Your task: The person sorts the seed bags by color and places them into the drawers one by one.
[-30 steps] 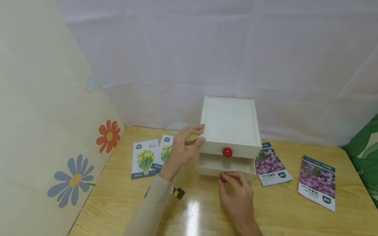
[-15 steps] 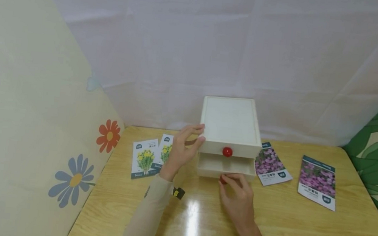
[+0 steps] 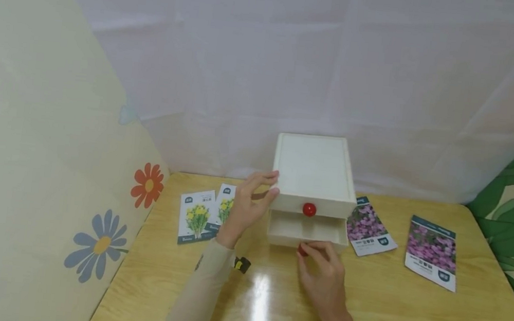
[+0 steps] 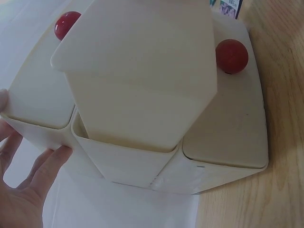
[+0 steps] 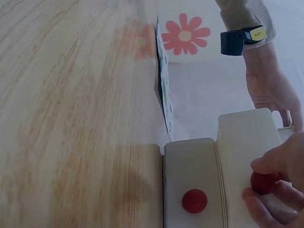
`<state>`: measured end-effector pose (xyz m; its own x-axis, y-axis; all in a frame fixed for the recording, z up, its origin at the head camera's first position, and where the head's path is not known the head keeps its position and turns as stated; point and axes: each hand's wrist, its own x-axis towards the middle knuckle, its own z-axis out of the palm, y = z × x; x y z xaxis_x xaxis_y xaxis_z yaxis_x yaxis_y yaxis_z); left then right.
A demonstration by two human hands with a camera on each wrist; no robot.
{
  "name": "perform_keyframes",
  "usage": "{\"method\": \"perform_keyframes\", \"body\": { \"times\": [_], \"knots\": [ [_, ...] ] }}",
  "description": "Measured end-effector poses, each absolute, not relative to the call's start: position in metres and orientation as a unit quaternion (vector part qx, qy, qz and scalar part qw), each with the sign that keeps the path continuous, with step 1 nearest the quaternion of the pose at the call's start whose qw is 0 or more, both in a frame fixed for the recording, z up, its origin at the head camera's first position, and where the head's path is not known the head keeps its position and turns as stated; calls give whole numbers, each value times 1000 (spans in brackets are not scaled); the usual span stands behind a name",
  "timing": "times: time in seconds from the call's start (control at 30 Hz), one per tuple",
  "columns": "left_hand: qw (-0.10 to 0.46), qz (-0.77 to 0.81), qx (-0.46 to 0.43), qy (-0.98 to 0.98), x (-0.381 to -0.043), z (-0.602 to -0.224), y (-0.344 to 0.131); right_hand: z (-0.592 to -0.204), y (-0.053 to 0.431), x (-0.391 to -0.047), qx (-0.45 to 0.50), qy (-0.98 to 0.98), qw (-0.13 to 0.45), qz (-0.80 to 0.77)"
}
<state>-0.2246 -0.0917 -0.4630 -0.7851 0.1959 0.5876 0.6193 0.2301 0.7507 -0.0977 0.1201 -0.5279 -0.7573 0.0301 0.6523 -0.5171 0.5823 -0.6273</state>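
Observation:
A small white drawer cabinet stands at the back of the table. Its middle drawer is pulled out, and the part of its inside that shows is bare. My right hand pinches that drawer's red round knob between thumb and fingers. My left hand holds the cabinet at its front left corner, with fingertips on the top edge and the side. Above, the top drawer's red knob is free; so is the bottom drawer's knob. Both those drawers are pushed in.
Yellow-flower seed packets lie left of the cabinet, one overlapping another. To its right are two purple-flower packets, one close by and one farther off. A white cloth hangs behind the wooden table.
The middle drawer has slid a little farther out toward me, the right hand moving with its knob. My left hand keeps its place on the cabinet. The head view has tilted slightly.

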Motion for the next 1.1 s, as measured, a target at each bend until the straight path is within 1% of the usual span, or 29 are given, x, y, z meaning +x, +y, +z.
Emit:
{"method": "perform_keyframes", "body": {
  "times": [0.27,0.77,1.1],
  "knots": [
    [187,-560,-266,-762,-226,-462,-90,-523,121,-95,149,-841,328,404],
    [191,-562,-268,-758,-225,-462,-91,-525,122,-89,155,-836,309,426],
    [189,-563,-270,-758,-225,-462,-91,-523,122,-85,149,-847,319,399]
  ]
}}
